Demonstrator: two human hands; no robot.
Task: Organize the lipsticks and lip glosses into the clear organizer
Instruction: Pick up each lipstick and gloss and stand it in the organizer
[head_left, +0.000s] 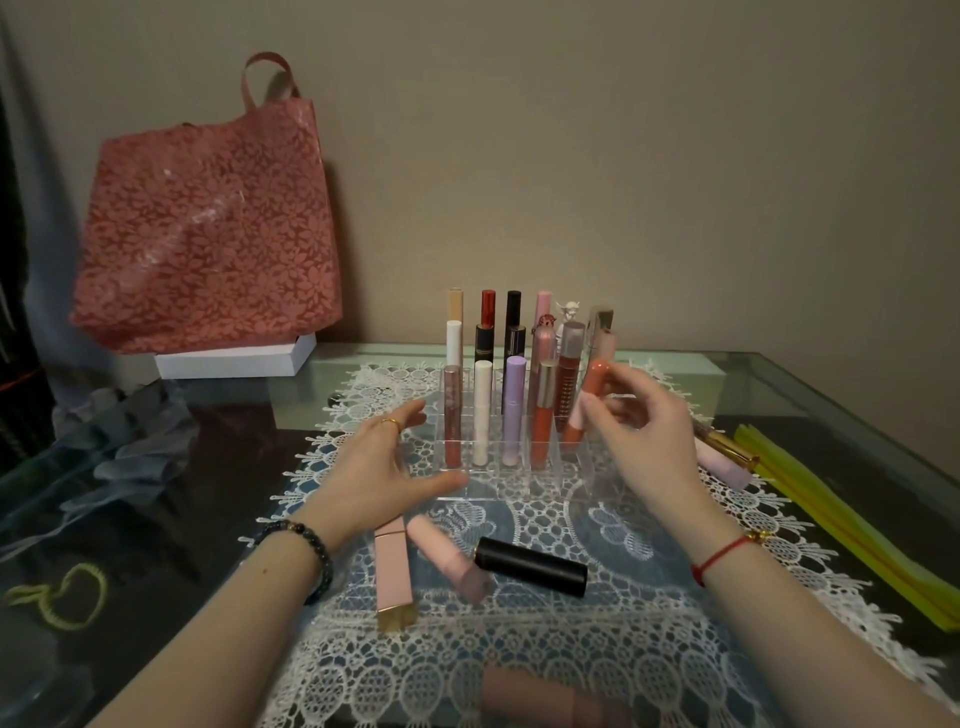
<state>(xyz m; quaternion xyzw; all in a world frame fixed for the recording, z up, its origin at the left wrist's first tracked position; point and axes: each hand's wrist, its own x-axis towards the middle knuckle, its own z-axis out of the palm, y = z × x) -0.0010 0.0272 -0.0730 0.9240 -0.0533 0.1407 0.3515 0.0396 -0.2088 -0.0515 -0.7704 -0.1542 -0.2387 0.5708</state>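
Observation:
The clear organizer (519, 480) stands on a white lace mat (519, 649) and holds several upright lipsticks and glosses. My right hand (649, 441) pinches a coral lip gloss (589, 395), tilted, with its lower end in a right-hand slot of the organizer. My left hand (384, 462) rests open against the organizer's left front corner. Loose on the mat in front lie a square pink lipstick with a gold end (393, 577), a round pink tube (451, 558), a black tube (532, 565) and a dusty-pink tube (550, 699) at the bottom edge. More tubes (724, 457) lie behind my right hand.
A pink floral bag (208, 228) sits on a white box (234, 358) at the back left. The mat lies on a glass tabletop (831, 384). Yellow strips (857, 525) lie on the right. Grey fabric (124, 452) and a yellow cord (62, 597) are on the left.

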